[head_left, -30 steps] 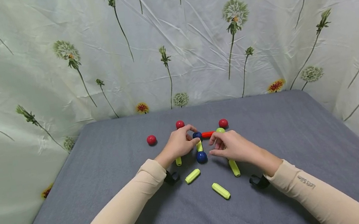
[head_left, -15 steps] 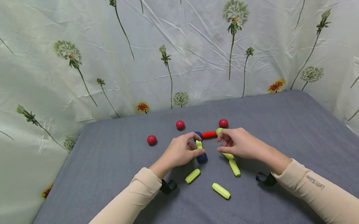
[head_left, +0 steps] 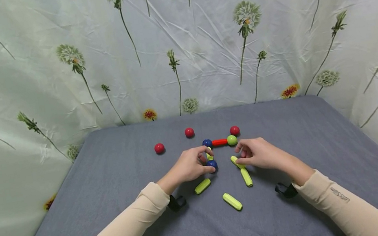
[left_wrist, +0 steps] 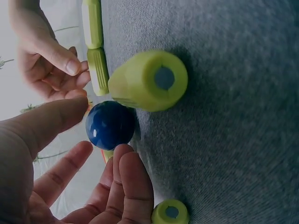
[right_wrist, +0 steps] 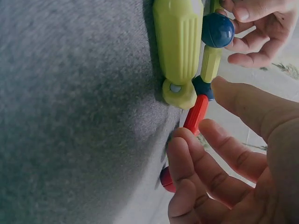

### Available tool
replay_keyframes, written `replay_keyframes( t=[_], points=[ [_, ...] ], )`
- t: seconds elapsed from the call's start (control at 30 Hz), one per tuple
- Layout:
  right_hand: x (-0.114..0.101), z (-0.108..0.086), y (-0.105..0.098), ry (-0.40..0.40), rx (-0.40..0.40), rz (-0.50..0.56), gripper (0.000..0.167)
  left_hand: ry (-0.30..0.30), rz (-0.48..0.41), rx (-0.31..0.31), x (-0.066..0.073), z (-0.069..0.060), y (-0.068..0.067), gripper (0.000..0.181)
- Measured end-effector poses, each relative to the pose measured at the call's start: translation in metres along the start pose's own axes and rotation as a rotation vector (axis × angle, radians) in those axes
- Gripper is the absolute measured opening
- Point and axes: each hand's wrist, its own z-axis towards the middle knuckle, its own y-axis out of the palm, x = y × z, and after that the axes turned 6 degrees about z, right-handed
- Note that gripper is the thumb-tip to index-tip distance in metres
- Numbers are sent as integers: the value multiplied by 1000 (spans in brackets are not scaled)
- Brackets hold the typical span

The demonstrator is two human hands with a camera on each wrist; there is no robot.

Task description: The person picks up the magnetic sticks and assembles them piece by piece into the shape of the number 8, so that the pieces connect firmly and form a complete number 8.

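My left hand [head_left: 192, 165] hovers around the nearer blue ball [left_wrist: 110, 125], thumb and fingers on either side. Contact is not clear. A yellow-green rod [head_left: 209, 154] links that ball to a farther blue ball [head_left: 207, 143]. From there a red rod [head_left: 219, 142] runs right to a green ball [head_left: 231, 140]. My right hand [head_left: 259, 154], fingers loosely bent and holding nothing visible, is beside a yellow-green rod [head_left: 235, 160]. End to end with it lies another yellow-green rod [head_left: 246, 177]. In the left wrist view, a rod [left_wrist: 147, 81] shows a grey disc in its end.
Three red balls lie farther back: one at left [head_left: 159, 148], one in the middle [head_left: 189, 132] and one behind the green ball [head_left: 234, 130]. Two loose yellow-green rods, one [head_left: 202, 186] by my left hand and one [head_left: 232, 201] nearer me, lie on the grey cloth [head_left: 124, 157].
Both hands have drawn back toward me, the right one also moving right. The joined blue balls, red rod and green ball stay in place and show more plainly.
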Motion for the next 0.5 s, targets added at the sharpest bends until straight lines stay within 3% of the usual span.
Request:
replay_keyframes(
  t=[0.5],
  points=[
    [7, -9, -1, -8, -38, 3, 32, 14, -1, 10, 1, -1, 3, 37]
  ],
)
